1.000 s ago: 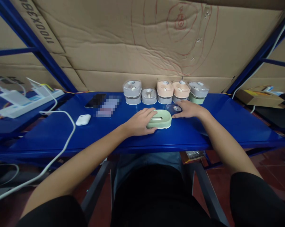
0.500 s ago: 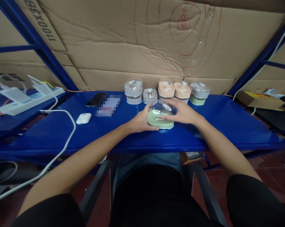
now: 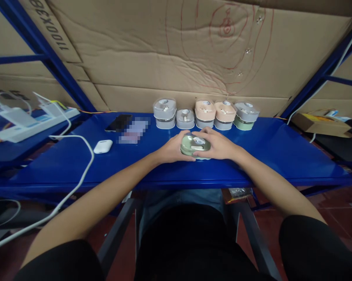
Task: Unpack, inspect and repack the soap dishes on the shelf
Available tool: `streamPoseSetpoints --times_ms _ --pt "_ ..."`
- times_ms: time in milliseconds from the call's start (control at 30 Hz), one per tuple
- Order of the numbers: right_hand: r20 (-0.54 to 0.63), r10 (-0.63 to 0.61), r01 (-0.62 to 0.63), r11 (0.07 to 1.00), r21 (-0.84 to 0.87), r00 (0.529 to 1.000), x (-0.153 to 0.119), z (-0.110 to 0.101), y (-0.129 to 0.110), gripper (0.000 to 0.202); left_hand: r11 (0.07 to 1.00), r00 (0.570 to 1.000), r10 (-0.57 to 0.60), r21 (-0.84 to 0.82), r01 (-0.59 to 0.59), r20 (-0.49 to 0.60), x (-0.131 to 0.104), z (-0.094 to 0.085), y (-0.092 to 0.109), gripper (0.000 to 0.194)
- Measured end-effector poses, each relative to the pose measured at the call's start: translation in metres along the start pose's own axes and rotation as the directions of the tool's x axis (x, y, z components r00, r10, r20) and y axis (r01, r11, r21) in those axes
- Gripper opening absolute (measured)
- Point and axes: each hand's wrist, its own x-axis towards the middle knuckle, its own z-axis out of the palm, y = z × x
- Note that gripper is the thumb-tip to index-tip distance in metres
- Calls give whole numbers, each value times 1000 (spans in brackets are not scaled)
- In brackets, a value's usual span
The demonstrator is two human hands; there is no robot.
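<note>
A green oval box [image 3: 195, 147] sits on the blue table near its front edge, under a clear lid with a round sticker. My left hand [image 3: 175, 149] is wrapped round the left side of the box. Round its right side and over part of the lid, my right hand [image 3: 218, 145] is closed. Behind stand stacked grey boxes [image 3: 164, 113], a single small grey box [image 3: 185, 118], two stacks with peach boxes [image 3: 205, 111] on top, and a grey box [image 3: 247, 112] over a green one.
On the left of the blue table [image 3: 152, 171] lie a white earphone case [image 3: 103, 146], a dark phone [image 3: 119, 122] and a blurred-out item. A white cable [image 3: 89, 156] crosses the table's left. Cardboard [image 3: 135, 50] stands behind; a power strip [image 3: 38, 127] is far left.
The clear lid, raised and tilted over the green box before, now lies down on it. My right hand has lowered and moved slightly left, closing round the box's right side.
</note>
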Motion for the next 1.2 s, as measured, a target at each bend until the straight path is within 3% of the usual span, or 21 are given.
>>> streamPoseSetpoints --times_ms 600,800,967,1100,1200 --pt "15 32 -30 994 -102 999 4 5 -14 91 1000 1000 -22 -7 22 0 0 -5 2 99" --pt "51 -5 8 998 -62 999 4 6 -13 91 997 999 46 54 -46 -8 0 -7 4 106" --pt "-70 -44 51 994 100 997 6 13 -3 72 973 994 96 205 -106 60 -4 -34 2 101" --pt "-195 54 -38 996 87 979 14 21 13 73 929 994 -44 369 6 95 -11 -69 -10 106" --pt "-190 84 -81 996 23 978 26 30 22 68 889 991 -132 446 102 36 -14 -84 -16 108"
